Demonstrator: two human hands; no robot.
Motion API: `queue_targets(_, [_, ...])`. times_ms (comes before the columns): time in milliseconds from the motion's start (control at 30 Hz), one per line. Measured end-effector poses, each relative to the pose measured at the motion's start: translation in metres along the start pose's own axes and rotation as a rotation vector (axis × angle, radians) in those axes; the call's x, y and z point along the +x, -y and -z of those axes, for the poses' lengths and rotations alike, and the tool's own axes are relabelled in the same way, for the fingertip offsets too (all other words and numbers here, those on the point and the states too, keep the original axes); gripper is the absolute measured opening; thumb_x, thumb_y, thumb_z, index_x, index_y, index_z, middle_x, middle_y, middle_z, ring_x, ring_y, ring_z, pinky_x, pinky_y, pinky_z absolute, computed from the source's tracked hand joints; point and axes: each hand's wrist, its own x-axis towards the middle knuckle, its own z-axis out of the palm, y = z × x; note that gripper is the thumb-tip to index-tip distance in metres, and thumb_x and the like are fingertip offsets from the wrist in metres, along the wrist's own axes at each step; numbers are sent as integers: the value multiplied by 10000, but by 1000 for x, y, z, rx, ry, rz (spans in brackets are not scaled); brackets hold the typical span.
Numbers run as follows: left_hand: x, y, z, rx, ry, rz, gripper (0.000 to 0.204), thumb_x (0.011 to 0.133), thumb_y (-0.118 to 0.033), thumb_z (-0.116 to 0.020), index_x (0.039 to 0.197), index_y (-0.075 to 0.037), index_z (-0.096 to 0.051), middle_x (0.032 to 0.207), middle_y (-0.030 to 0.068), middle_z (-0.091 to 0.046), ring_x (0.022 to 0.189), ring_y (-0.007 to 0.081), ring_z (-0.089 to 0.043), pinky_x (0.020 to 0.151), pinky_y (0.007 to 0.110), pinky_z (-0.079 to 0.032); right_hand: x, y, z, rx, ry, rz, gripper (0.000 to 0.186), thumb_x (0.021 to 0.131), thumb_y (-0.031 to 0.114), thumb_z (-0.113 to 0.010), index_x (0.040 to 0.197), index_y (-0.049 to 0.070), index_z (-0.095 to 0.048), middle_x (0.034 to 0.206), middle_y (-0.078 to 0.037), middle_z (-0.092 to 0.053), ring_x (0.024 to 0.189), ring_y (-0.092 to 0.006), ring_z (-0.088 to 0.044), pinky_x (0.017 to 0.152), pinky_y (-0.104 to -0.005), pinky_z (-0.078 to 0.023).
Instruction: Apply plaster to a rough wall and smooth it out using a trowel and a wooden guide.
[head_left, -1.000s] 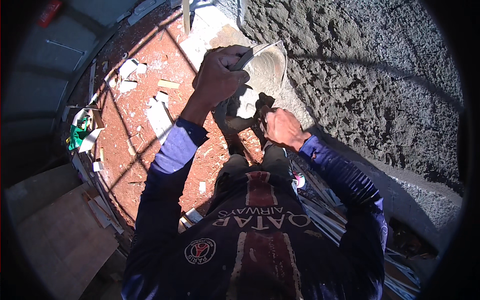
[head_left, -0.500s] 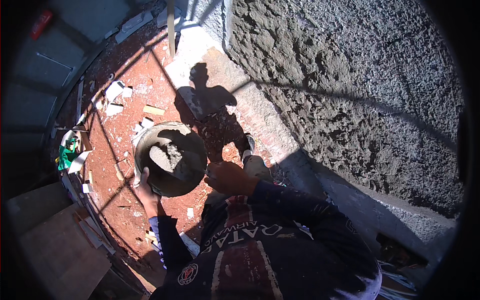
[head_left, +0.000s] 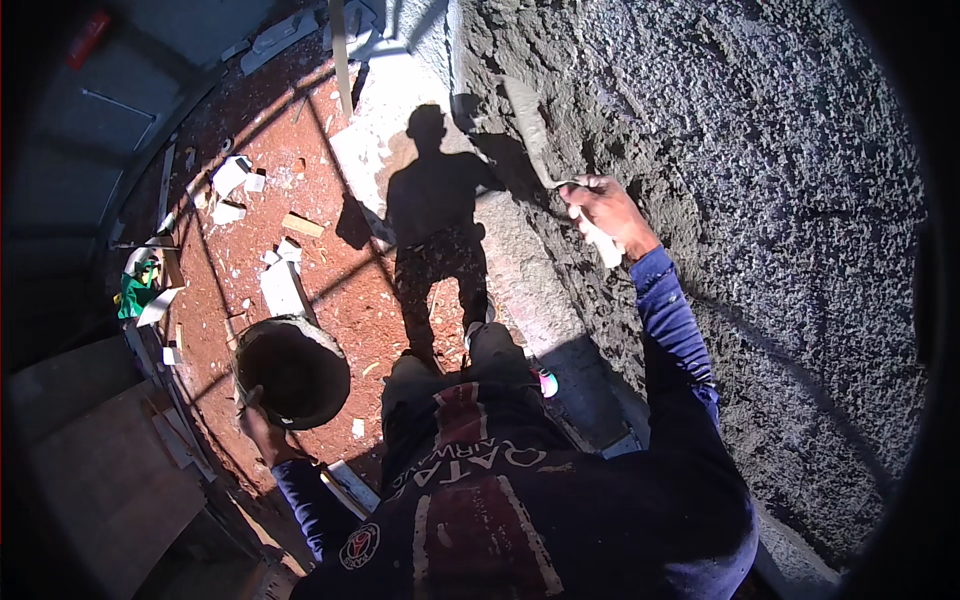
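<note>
My left hand (head_left: 262, 428) grips the near-left rim of a round, mortar-smeared bucket (head_left: 338, 392). The bucket's inside lies in deep shadow, so I cannot tell how much it holds. Up at the right, my right hand (head_left: 615, 215) is closed around the pale handle of a trowel (head_left: 533, 130). Its long grey blade points up and away along the rough mortar on the wall (head_left: 640, 110). Whether the blade touches the surface is hard to tell. Wet-looking, lumpy mortar lies around the blade, while coarser, dry-looking texture covers the wall farther right.
A pale concrete ledge (head_left: 510, 240) runs along the wall's foot. White broken pieces (head_left: 232, 177) and a wood offcut (head_left: 303, 224) lie on the red dirt. A wooden post (head_left: 340, 60) stands ahead. Boards (head_left: 110, 470) lean at the left, near a green bag (head_left: 138, 295).
My right hand has moved from the bucket's side up to the wall with the trowel. The bucket, held by my left hand, has shifted left and nearer, and its mortar no longer shows.
</note>
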Motion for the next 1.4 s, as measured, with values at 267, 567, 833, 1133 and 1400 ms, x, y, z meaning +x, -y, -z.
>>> queue_targets(267, [47,35,-93,20,304,12,177,728,-144,-820,788,-65,-673,750,-41,-589,693,79,-504,698,261,-411,-180,37,-28,-43,-230,24,262,850,89,-561,1089,-19,-551,740,-13,-531,622,-55,-502,563,-218,-439])
queue_targets(567, [33,-58,-203,47,984,-164,248,769,-46,-763,1007,1,-708,912,33,-696,764,103,-610,714,252,-488,-58,-5,-216,-89,284,-444,259,853,235,-688,966,17,-604,756,-37,-595,611,-137,-582,485,-302,-485])
queue_targets(833, [52,-187,-199,-132,1299,-447,452,763,31,-659,1208,30,-583,1120,85,-646,969,153,-611,899,278,-464,-64,77,-368,-1271,-362,1271,97,694,153,-631,753,78,-612,639,-81,-538,621,-275,-534,516,-388,-424])
queue_targets(1133, [56,-247,-163,57,1101,-1304,240,717,-30,-705,927,83,-688,1115,131,-650,1036,208,-583,939,306,-404,-141,155,-319,-1637,-417,779,261,788,134,-549,956,-63,-582,784,-210,-632,712,-338,-653,604,-427,-521])
queue_targets(1400, [43,-227,-165,124,1316,-1208,208,637,19,-710,837,52,-660,1002,133,-673,916,215,-620,854,316,-459,-71,56,-332,-1029,-37,608,367,871,262,-589,1110,-14,-552,707,-239,-609,660,-416,-615,608,-475,-500])
